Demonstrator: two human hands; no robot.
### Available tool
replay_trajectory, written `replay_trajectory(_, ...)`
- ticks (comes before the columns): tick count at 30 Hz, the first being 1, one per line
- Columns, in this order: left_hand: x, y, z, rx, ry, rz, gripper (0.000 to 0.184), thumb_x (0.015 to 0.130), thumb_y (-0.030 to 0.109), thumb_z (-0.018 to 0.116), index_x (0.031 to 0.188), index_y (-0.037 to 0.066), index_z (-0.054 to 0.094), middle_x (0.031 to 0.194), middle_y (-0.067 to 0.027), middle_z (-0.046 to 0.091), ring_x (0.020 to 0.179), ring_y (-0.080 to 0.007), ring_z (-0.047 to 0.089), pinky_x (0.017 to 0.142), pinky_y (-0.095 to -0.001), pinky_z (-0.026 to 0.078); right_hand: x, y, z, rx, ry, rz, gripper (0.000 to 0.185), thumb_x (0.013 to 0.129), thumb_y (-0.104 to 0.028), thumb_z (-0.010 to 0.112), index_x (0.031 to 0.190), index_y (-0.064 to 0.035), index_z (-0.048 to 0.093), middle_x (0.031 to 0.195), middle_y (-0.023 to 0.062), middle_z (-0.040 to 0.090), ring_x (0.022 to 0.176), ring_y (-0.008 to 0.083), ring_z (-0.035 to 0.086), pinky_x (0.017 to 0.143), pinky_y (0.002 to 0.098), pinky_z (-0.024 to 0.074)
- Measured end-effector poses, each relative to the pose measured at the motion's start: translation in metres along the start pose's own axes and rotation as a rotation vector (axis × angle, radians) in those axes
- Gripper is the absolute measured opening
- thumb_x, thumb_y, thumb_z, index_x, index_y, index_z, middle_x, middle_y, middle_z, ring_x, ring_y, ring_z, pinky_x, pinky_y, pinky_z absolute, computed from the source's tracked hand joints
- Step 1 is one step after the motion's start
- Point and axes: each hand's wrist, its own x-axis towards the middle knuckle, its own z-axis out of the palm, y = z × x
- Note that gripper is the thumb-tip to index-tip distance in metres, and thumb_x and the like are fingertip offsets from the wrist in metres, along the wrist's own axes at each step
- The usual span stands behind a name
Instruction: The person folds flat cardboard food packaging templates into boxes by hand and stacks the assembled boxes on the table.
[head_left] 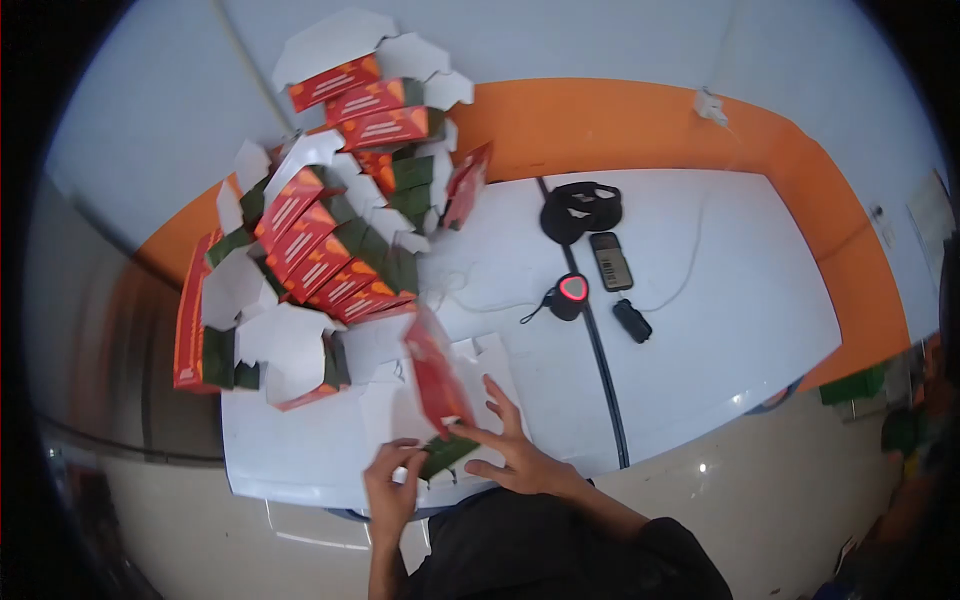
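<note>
Now red-and-green carton (438,375), blurred, held tilted near front edge of white desk (690,400), above white cardboard (492,362). Left hand (392,473) pinching carton's green end; right hand (522,460) spread, index fingertip at carton, contact unclear. Open-flapped red cartons (302,240) heaped leftward. Phone (612,262) beside round black device (568,296), red ring lit.

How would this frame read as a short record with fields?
Left hand: pinching a carton by its green part
Right hand: open, at the same carton
Carton state: red panel blurred
Beneath: flat white pieces on the table
Table's left: piled red-and-green cartons
Right of pile: phone, black device with glowing red ring
</note>
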Motion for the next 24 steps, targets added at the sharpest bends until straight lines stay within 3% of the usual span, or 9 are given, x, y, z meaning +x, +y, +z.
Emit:
replay_trajectory(2, -0.005, 0.01, -0.032, -0.074, 0.222, -0.095, 0.006, 0.09, -0.004, 0.071, 0.094, -0.007, 0.072, 0.098, -0.017, 0.074, 0.094, -0.0257, 0.072, 0.085, -0.0332, 0.055, 0.004, -0.004, 0.002, -0.01, 0.045, -0.018, 0.047, 0.096, -0.019, 0.075, 0.14, -0.0089, 0.063, 0.168, 0.0217, 0.021, 0.155, 0.0412, 0.021, 0.123, 0.0511, 0.0274)
replay_trajectory(4, -0.003, 0.025, -0.065, 0.115, 0.406, -0.102, 0.008, 0.092, 0.0, 0.07, 0.096, -0.007, 0.072, 0.099, -0.0164, 0.074, 0.091, -0.0244, 0.071, 0.083, -0.033, 0.054, 0.009, 0.003, -0.009, -0.071, 0.031, 0.022, 0.053, 0.095, -0.012, 0.074, 0.144, -0.0028, 0.056, 0.166, 0.0229, 0.028, 0.152, 0.0397, 0.031, 0.12, 0.049, 0.0336)
replay_trajectory(6, 0.007, 0.017, -0.086, 0.216, 0.602, -0.06, 0.01, 0.093, 0.004, 0.072, 0.096, -0.006, 0.072, 0.097, -0.0156, 0.074, 0.088, -0.0241, 0.07, 0.082, -0.0332, 0.054, 0.008, 0.026, -0.007, 0.107, 0.116, 0.212, 0.063, 0.096, -0.015, 0.073, 0.152, -0.004, 0.047, 0.159, 0.0225, 0.041, 0.147, 0.0393, 0.039, 0.121, 0.0486, 0.0314)
replay_trajectory(9, 0.051, -0.019, -0.105, 0.247, 0.793, -0.06, 0.014, 0.096, 0.01, 0.073, 0.097, -0.004, 0.074, 0.093, -0.014, 0.074, 0.085, -0.0239, 0.07, 0.079, -0.0345, 0.053, 0.003, 0.052, -0.015, -0.106, 0.02, 0.291, 0.069, 0.096, -0.013, 0.071, 0.156, -0.0032, 0.038, 0.159, 0.0228, 0.04, 0.146, 0.041, 0.039, 0.12, 0.0491, 0.0336)
replay_trajectory(13, 0.125, -0.099, -0.103, 0.468, 0.713, -0.087, 0.024, 0.097, 0.019, 0.071, 0.102, -0.003, 0.077, 0.091, -0.0182, 0.074, 0.092, -0.0354, 0.07, 0.086, -0.0437, 0.052, -0.01, 0.064, -0.024, -0.308, -0.192, 0.278, 0.074, 0.095, -0.014, 0.071, 0.158, -0.0026, 0.033, 0.158, 0.0253, 0.039, 0.146, 0.0436, 0.039, 0.121, 0.0513, 0.0333)
replay_trajectory(14, 0.134, -0.139, -0.1, 0.395, 0.575, -0.167, 0.034, 0.097, 0.021, 0.071, 0.122, -0.002, 0.071, 0.119, -0.0242, 0.07, 0.117, -0.0428, 0.063, 0.099, -0.0513, 0.049, -0.015, 0.067, -0.025, -0.324, -0.236, 0.282, 0.076, 0.095, -0.015, 0.071, 0.159, -0.0034, 0.032, 0.158, 0.026, 0.039, 0.146, 0.0442, 0.038, 0.121, 0.052, 0.0329)
replay_trajectory(16, 0.135, -0.186, -0.076, 0.876, 0.52, -0.046, 0.057, 0.094, 0.022, 0.074, 0.145, 0.004, 0.056, 0.142, -0.027, 0.058, 0.141, -0.043, 0.047, 0.121, -0.0551, 0.031, -0.023, 0.069, -0.028, -0.372, -0.304, 0.34, 0.08, 0.094, -0.016, 0.072, 0.161, -0.0052, 0.029, 0.159, 0.0279, 0.036, 0.147, 0.0457, 0.036, 0.121, 0.0535, 0.0318)
replay_trajectory(19, 0.095, -0.154, -0.041, 0.621, 0.551, 0.08, 0.074, 0.091, 0.027, 0.078, 0.155, 0.008, 0.045, 0.167, -0.0216, 0.027, 0.151, -0.0579, 0.014, 0.119, -0.0693, 0.02, -0.038, 0.068, -0.027, -0.434, -0.311, 0.504, 0.089, 0.09, -0.021, 0.077, 0.162, -0.0079, 0.026, 0.161, 0.0311, 0.029, 0.148, 0.0488, 0.031, 0.121, 0.0561, 0.03)
replay_trajectory(24, 0.002, -0.141, 0.005, 0.711, 0.235, -0.16, 0.089, 0.085, 0.032, 0.085, 0.157, 0.008, 0.039, 0.165, -0.0281, 0.026, 0.153, -0.0544, 0.011, 0.122, -0.065, 0.018, -0.066, 0.086, -0.017, -0.597, -0.379, 0.624, 0.108, 0.076, -0.029, 0.09, 0.163, -0.0111, 0.028, 0.164, 0.0336, 0.018, 0.147, 0.0542, 0.028, 0.12, 0.0582, 0.0296)
